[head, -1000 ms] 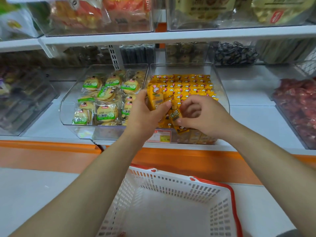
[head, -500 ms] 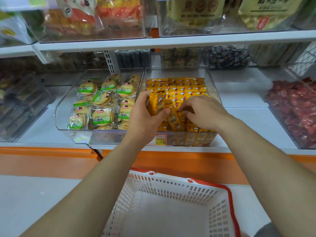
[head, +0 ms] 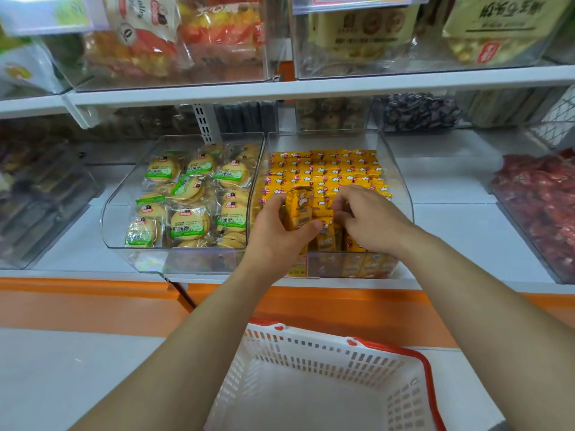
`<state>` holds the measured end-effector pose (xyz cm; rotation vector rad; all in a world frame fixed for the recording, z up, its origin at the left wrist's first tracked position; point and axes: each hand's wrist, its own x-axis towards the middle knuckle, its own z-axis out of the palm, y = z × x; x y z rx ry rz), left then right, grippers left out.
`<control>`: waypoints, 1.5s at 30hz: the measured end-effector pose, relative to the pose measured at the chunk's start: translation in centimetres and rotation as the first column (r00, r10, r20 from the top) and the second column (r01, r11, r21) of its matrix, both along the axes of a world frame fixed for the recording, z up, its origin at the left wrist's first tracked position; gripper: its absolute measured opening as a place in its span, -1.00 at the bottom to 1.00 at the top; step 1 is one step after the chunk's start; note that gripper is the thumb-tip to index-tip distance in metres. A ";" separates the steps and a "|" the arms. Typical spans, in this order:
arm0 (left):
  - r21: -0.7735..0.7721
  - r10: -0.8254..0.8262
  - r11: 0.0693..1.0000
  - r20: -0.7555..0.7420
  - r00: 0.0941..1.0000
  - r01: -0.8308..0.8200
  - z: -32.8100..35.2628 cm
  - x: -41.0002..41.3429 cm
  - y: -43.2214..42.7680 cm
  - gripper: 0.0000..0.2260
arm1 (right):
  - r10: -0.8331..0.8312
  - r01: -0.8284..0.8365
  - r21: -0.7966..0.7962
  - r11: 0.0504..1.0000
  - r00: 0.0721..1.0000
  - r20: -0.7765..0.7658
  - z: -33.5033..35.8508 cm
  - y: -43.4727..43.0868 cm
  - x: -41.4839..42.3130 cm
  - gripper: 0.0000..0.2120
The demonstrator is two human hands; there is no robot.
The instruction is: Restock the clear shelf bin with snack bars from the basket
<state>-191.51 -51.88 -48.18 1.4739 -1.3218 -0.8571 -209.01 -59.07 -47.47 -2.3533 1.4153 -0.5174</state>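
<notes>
Bars [head: 298,209]: stack clamped in left hand [head: 280,241] grip at bin [head: 401,194] front, right hand [head: 370,222] fingers curled into rows, pinch unconfirmed; advisable to seat upright, flush with neighbours, without toppling them.

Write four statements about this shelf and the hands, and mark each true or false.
1. The left hand grips a bundle of yellow snack bars over the clear bin. True.
2. The basket is piled with bars. False: the basket's visible part shows none.
3. The right hand reaches into the clear bin. True.
4. The neighbouring bin on the left holds red sweets. False: that bin holds round biscuits in green-labelled packs.
</notes>
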 end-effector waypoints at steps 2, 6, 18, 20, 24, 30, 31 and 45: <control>0.022 -0.028 0.999 0.034 0.999 0.027 -0.2 -0.1 -0.2 -0.64 | -0.030 0.038 -0.045 0.998 0.988 0.154 0.3 0.0 -0.1 -0.87; 0.037 -0.050 0.998 0.186 0.981 0.044 -0.8 -0.7 -0.2 -0.65 | -0.050 0.054 -0.002 0.999 0.924 0.378 1.9 0.0 -0.9 -0.86; 0.032 0.093 0.995 0.121 0.988 -0.098 0.4 1.2 0.1 -0.81 | 0.072 -0.082 0.108 0.991 0.993 0.089 1.1 1.8 -1.2 -0.53; 0.030 0.107 0.993 0.136 0.985 -0.112 0.6 2.3 0.6 -0.84 | 0.052 -0.053 -0.028 0.998 0.997 -0.049 1.3 2.1 -0.9 -0.50; 0.032 0.110 0.993 0.116 0.987 -0.114 0.4 3.2 1.7 -0.83 | -0.003 -0.041 -0.141 0.989 0.955 -0.297 2.8 1.8 -1.7 -0.58; 0.052 0.080 0.995 0.164 0.983 -0.090 0.5 2.7 2.4 -0.78 | -0.029 -0.021 -0.141 0.990 0.938 -0.345 2.2 2.4 -0.1 -0.54; 0.056 0.076 0.995 0.157 0.985 -0.086 0.5 2.5 2.5 -0.78 | -0.036 -0.013 -0.132 0.991 0.932 -0.360 2.1 2.3 0.0 -0.54; 0.096 0.059 0.993 0.075 0.995 -0.066 0.9 2.2 2.2 -0.69 | 0.037 -0.071 -0.111 0.991 0.959 -0.280 1.9 2.3 -0.4 -0.75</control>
